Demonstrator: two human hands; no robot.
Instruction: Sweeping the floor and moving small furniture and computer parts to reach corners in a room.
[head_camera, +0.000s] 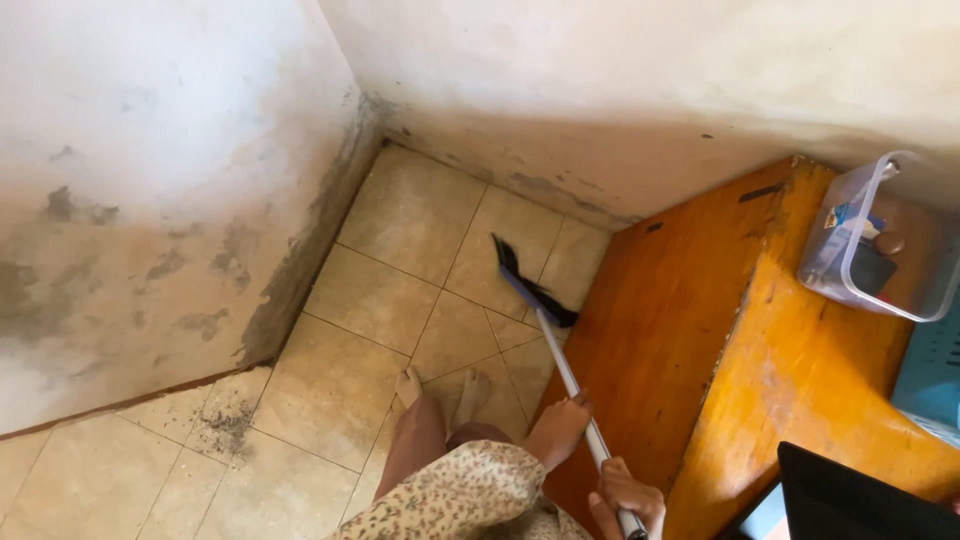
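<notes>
my left hand (558, 430) is closed around the broom handle (575, 390) lower down and my right hand (628, 497) grips it near the top, so i can steer it at a slant. its black bristle head (530, 288) is on the tiled floor (380, 300), close beside the orange wooden table (700, 330) near the wall corner, where dust gathers.

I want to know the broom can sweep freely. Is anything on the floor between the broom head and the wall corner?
Nothing visible does. The broom head rests on bare tiled floor beside the wooden furniture, and the tiles up to the wall corner look open. Both hands, left hand and right hand, grip the handle.
</notes>
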